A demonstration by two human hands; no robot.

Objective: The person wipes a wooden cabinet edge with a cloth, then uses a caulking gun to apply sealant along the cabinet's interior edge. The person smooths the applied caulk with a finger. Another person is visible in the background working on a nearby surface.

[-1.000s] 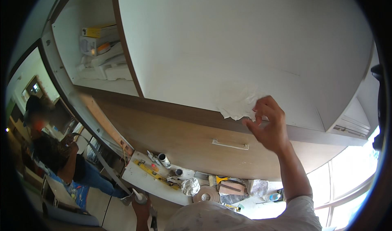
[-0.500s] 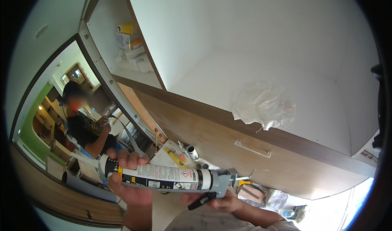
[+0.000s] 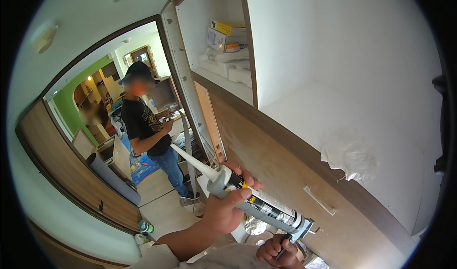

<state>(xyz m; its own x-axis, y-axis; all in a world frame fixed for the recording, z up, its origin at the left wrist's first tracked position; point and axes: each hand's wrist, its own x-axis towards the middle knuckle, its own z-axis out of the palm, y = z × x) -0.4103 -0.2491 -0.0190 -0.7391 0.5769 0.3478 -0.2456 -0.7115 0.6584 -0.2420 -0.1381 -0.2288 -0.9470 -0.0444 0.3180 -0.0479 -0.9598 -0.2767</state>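
A caulking gun (image 3: 271, 217) loaded with a black-and-white sealant cartridge (image 3: 273, 206) slants across the lower middle. Its long white nozzle (image 3: 194, 162) points up and left, towards the doorway. My left hand (image 3: 227, 211) is wrapped round the front end, thumb on the near side and fingers over the far side. At the rear, my right hand (image 3: 278, 251) is closed round the handle and black trigger. A short rod end sticks out behind the gun. The nozzle tip appears apart from any surface.
A person in a black shirt (image 3: 145, 126) stands by the doorway, holding a grey strip (image 3: 186, 138). An open white cabinet (image 3: 304, 95) with crumpled plastic (image 3: 352, 157) is on the right. Boxes (image 3: 223, 33) sit in another compartment. A grey roll (image 3: 114, 179) leans near the wooden door (image 3: 81, 174).
My view has swung left towards the doorway. The caulking gun has tilted from nearly level to slanting, nozzle up. Both hands keep hold of it.
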